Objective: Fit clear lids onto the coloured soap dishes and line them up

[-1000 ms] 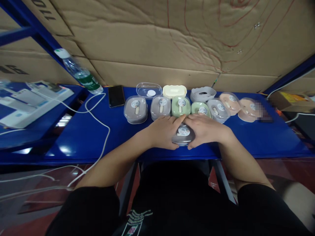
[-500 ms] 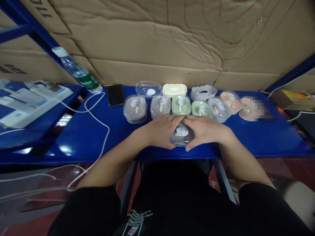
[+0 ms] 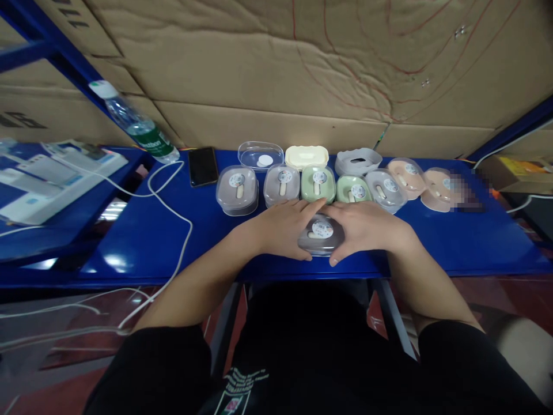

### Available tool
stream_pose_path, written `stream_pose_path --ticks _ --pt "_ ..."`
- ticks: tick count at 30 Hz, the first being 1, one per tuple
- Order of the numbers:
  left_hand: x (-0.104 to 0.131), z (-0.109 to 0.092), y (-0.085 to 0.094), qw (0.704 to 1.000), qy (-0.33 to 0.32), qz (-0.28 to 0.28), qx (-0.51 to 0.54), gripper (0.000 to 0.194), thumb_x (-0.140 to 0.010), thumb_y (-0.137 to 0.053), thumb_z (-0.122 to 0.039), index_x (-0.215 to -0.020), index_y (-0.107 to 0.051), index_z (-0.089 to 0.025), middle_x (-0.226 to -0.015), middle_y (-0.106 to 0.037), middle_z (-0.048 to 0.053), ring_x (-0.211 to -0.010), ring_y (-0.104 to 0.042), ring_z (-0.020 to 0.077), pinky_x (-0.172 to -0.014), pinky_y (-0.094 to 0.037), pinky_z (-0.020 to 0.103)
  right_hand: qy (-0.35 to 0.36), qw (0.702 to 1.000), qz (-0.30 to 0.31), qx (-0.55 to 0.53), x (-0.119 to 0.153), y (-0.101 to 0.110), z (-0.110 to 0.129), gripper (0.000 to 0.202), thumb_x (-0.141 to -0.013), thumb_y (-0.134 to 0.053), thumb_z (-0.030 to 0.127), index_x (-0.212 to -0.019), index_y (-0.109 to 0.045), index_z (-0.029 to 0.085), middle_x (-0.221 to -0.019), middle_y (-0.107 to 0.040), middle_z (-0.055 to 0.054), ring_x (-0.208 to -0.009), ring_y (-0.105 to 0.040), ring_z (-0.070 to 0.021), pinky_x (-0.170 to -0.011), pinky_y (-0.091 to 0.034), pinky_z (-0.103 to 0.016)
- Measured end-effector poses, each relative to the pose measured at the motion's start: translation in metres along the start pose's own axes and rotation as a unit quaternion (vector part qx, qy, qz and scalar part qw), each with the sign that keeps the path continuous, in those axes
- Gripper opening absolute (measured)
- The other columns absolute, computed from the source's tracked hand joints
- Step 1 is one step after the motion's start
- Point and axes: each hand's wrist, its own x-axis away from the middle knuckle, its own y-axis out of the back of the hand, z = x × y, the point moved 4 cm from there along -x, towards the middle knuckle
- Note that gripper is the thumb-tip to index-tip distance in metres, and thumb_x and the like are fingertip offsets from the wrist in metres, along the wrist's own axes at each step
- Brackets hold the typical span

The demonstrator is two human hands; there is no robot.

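Near the table's front edge a grey soap box (image 3: 317,242) lies flat, with a clear lid, a round label and a small cream-coloured piece on top. My left hand (image 3: 283,230) is closed around its left side, thumb at the near edge. Around the right side curls my right hand (image 3: 360,230), its thumb also toward me. The fingers of both hands meet over the far edge and hide it. Just beyond them stand a green soap box (image 3: 318,181), a smaller-looking green soap box (image 3: 348,187) and a grey soap box (image 3: 281,184).
More lidded boxes flank these: grey (image 3: 237,193), peach (image 3: 404,176). Behind are a clear lid (image 3: 246,155), a cream wavy-edged tray (image 3: 306,155) and a grey wavy-edged part (image 3: 358,161). Phone (image 3: 203,167), water bottle (image 3: 147,135) and white cable (image 3: 188,230) are left. Cardboard (image 3: 259,69) walls the back.
The held grey box has turned slightly and shifted a little to the right, along with my right hand. My left hand stays nearly in place.
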Motion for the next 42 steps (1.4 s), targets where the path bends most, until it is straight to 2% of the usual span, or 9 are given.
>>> stream_pose_path --ticks 11,16,19,23,29,33,37,39,42 --pt "-0.002 -0.002 -0.002 1.0 0.01 0.004 -0.007 0.136 -0.075 -0.093 -0.057 -0.182 -0.02 -0.015 -0.17 -0.057 0.027 -0.151 -0.061 0.0475 -0.123 -0.048 0.057 0.013 1.0 -0.012 0.024 -0.003 -0.004 0.0 0.095 -0.068 -0.097 0.077 -0.141 -0.074 0.022 -0.113 -0.086 -0.012 -0.1 -0.081 -0.0381 -0.072 -0.054 -0.041" --pt "-0.003 0.001 -0.004 1.0 0.009 0.0 -0.017 0.137 -0.074 -0.091 -0.06 -0.182 -0.019 -0.015 -0.163 -0.063 0.028 -0.143 -0.067 0.0487 -0.118 -0.051 0.059 -0.01 0.999 -0.006 0.031 0.001 0.0 0.007 0.109 -0.067 -0.098 0.078 -0.153 -0.069 0.016 -0.118 -0.086 -0.017 -0.098 -0.081 -0.0414 -0.071 -0.057 -0.044" --pt "-0.003 0.001 -0.003 1.0 0.016 0.003 -0.021 0.141 -0.073 -0.091 -0.061 -0.182 -0.016 -0.013 -0.165 -0.061 0.03 -0.144 -0.066 0.0488 -0.119 -0.051 0.059 -0.02 0.997 -0.036 0.062 0.011 0.01 0.022 0.101 -0.081 -0.094 0.069 -0.159 -0.064 0.012 -0.14 -0.081 -0.022 -0.108 -0.082 -0.0431 -0.075 -0.061 -0.045" --pt "-0.004 -0.001 -0.002 1.0 0.012 0.016 -0.022 0.14 -0.073 -0.092 -0.059 -0.182 -0.017 -0.012 -0.165 -0.061 0.03 -0.146 -0.065 0.0474 -0.12 -0.051 0.057 0.029 0.994 -0.055 0.095 0.023 0.004 0.047 0.047 -0.111 -0.069 0.04 -0.151 -0.073 0.016 -0.155 -0.075 -0.018 -0.115 -0.084 -0.0374 -0.076 -0.066 -0.043" --pt "-0.003 -0.001 -0.006 0.999 -0.032 0.022 -0.021 0.138 -0.071 -0.093 -0.082 -0.177 -0.035 -0.015 -0.165 -0.063 0.026 -0.148 -0.065 0.0457 -0.124 -0.05 0.057 0.046 0.987 -0.086 0.131 0.054 -0.026 0.051 0.042 -0.114 -0.059 0.026 -0.152 -0.075 0.016 -0.165 -0.066 -0.02 -0.106 -0.088 -0.0333 -0.073 -0.073 -0.043" --pt "-0.003 0.0 -0.003 0.999 -0.043 0.014 -0.001 0.127 -0.074 -0.088 -0.087 -0.174 -0.047 -0.021 -0.164 -0.066 0.022 -0.148 -0.065 0.0443 -0.124 -0.05 0.058 0.009 0.99 -0.11 0.089 0.095 -0.027 0.031 0.043 -0.112 -0.064 0.028 -0.154 -0.074 0.026 -0.161 -0.07 -0.014 -0.118 -0.087 -0.0343 -0.083 -0.077 -0.046" --pt "-0.004 0.001 0.004 1.0 -0.01 0.015 -0.013 0.116 -0.084 -0.087 -0.078 -0.174 -0.048 -0.016 -0.167 -0.063 0.022 -0.151 -0.063 0.0437 -0.126 -0.048 0.057 -0.024 0.995 -0.095 -0.005 0.144 -0.023 -0.016 0.044 -0.113 -0.06 0.028 -0.155 -0.074 0.03 -0.163 -0.069 -0.007 -0.143 -0.074 -0.0347 -0.112 -0.069 -0.053" --pt "-0.005 0.002 0.006 0.999 0.002 0.021 -0.026 0.11 -0.089 -0.085 -0.075 -0.174 -0.048 -0.016 -0.167 -0.064 0.022 -0.152 -0.063 0.043 -0.126 -0.047 0.056 -0.08 0.991 -0.106 -0.03 0.167 -0.018 -0.048 0.041 -0.113 -0.061 0.031 -0.149 -0.079 0.034 -0.16 -0.072 -0.007 -0.145 -0.072 -0.0368 -0.118 -0.065 -0.057" --pt "-0.007 0.003 0.005 0.999 0.005 0.025 -0.038 0.102 -0.095 -0.081 -0.072 -0.173 -0.049 -0.016 -0.165 -0.065 0.022 -0.15 -0.065 0.0414 -0.123 -0.049 0.053 -0.203 0.971 -0.114 -0.058 0.199 -0.011 -0.093 0.041 -0.112 -0.058 0.024 -0.139 -0.085 0.04 -0.158 -0.072 -0.012 -0.144 -0.072 -0.0349 -0.119 -0.06 -0.049"
